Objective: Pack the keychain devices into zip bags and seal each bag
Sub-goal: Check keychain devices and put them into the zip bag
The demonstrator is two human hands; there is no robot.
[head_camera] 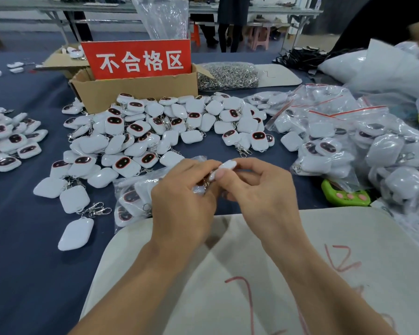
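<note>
Between the hands: one white keychain device (224,166), held up off the mat at centre, edge-on to the cam. Likely so it can go narrow end first into a bag.
right hand (259,189): thumb & fingertips pinched on the device's body; by the look of it, this hand does the steering.
left hand (184,197): fingers curled in on the device's other end, by its metal clasp. Thin clear film shows at the fingertips, prob. a bag mouth, but can't tell for sure since the hand hides it.
zip bag (131,197): clear, part-filled w/ devices, lying just left of and partly under the left hand, half on the mat edge. Kept close so each piece goes in w/o a reach. Whether its zip is open is hidden.
step: judged as loading, with sealing not yet done.
loose pile (155,131): unpacked devices heaped beyond the hands, in easy reach; it's the feed stock.
packed bags (348,131): red-zip bags of devices stacked to the right, apart from the loose pile, so done & undone don't mix.
cardboard box (136,93): behind the pile, red sign (138,59) stood in it, so prob. a separate bin.
mat (252,262): beige w/ red marks, under the forearms; a work spot on the blue cloth (22,238).
</note>
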